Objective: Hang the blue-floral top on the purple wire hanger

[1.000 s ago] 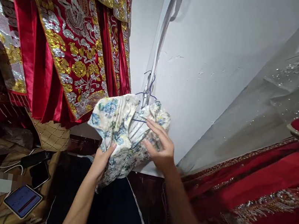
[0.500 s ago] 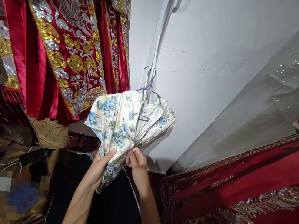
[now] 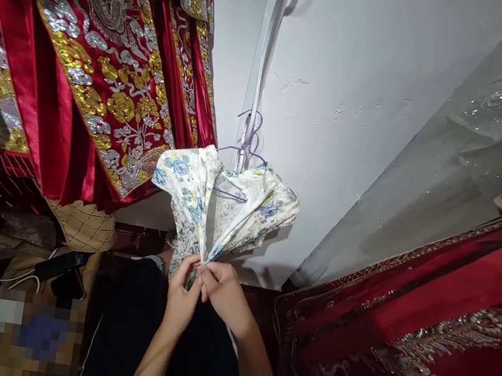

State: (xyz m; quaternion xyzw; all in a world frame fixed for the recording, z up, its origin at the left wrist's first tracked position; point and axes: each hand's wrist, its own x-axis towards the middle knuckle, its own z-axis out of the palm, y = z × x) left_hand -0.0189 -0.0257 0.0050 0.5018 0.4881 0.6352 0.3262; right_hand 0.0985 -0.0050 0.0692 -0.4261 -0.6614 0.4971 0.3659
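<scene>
Both hands have dropped since a second ago, when my right hand lay spread on the upper fabric; now they meet at the lower front of the floral garment (image 3: 210,207). My left hand (image 3: 182,296) and right hand (image 3: 225,291) touch each other there, fingertips pinched on the two front edges where those come together, just below the open V. I judge the garment already hung and its front partly gathered; closing the lower front looks like what is left, though I cannot see any button or fastener under my fingers.

The garment is white with blue and yellow flowers, thin and crumpled, its shoulders flaring out left and right. It hangs on a purple wire hanger (image 3: 245,149) against the white wall (image 3: 362,104), at the middle of the scene. Red embroidered robes (image 3: 94,64) hang to its left, and red beaded cloth (image 3: 400,323) lies near right.
</scene>
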